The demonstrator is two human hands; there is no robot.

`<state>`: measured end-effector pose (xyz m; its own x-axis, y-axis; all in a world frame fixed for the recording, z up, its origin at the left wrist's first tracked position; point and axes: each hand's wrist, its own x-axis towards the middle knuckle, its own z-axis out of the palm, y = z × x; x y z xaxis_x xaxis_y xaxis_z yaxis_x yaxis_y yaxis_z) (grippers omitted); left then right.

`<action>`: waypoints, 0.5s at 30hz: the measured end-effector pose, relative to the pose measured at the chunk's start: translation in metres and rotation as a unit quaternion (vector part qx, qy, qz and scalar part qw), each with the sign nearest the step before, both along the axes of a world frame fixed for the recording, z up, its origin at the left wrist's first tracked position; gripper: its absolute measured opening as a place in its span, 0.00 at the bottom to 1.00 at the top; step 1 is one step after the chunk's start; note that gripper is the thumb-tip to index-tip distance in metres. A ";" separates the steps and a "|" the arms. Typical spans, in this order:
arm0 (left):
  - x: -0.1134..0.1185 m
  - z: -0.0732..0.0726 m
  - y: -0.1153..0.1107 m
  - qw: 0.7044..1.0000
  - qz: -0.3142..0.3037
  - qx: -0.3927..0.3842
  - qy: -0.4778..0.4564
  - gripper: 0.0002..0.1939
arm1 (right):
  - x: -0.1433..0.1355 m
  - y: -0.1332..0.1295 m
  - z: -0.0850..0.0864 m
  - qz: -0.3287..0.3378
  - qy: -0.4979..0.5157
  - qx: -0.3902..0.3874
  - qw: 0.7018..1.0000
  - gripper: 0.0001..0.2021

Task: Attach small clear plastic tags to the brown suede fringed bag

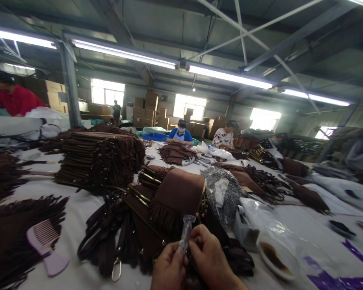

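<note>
Item one: my left hand point(168, 269) and right hand point(210, 259), low in the head view, fingertips meeting. Both pinch a small clear plastic sleeve point(186, 231) that stands upright between them, its top just in front of a brown fringed bag point(178, 197). What the sleeve holds I cannot tell; it looks crumpled and see-through.

Item two: the brown fringed bag, flap facing me, gold-coloured hardware along its right edge, lying on a heap of dark straps point(115, 237) with a metal clasp point(116, 269) hanging at the near end.

Item three: a clear bag with a dark speckled pattern point(228, 197) just right of the fringed bag, white stuffing showing inside it.

Item four: a shallow white dish point(278, 255) to my right, a brown smear in its bottom, clear film lying over it.

Item five: a pink comb point(45, 245) on the white tabletop point(78, 209) to my left, resting against a spread of brown fringe point(15, 229).

Item six: a tall stack of fringed bags point(97, 159) behind, a smaller pile point(175, 153) farther back.

Item seven: other people across the tabletop, one in a blue top point(180, 135), one in a floral top point(224, 137), one in red point(16, 100) at far left. Cardboard boxes point(145, 108) stacked by the windows.
</note>
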<state>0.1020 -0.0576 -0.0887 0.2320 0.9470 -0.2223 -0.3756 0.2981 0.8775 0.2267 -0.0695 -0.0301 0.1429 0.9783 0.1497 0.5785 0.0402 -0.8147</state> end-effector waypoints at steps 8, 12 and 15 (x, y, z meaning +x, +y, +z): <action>-0.007 -0.003 -0.002 0.992 -0.095 -0.055 -0.058 0.32 | -0.002 0.004 -0.017 -0.004 0.016 0.040 0.999 0.01; -0.010 -0.006 0.000 0.988 -0.122 -0.059 -0.067 0.32 | -0.004 0.008 -0.023 -0.013 0.083 0.017 0.996 0.01; -0.010 -0.009 0.000 0.990 -0.116 -0.049 -0.060 0.32 | -0.006 0.014 -0.027 0.000 0.172 -0.038 0.984 0.04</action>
<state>0.0915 -0.0571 -0.0978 0.4703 0.8404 -0.2693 -0.3866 0.4705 0.7932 0.2209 -0.0553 -0.0573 0.1723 0.9849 0.0196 0.2671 -0.0276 -0.9633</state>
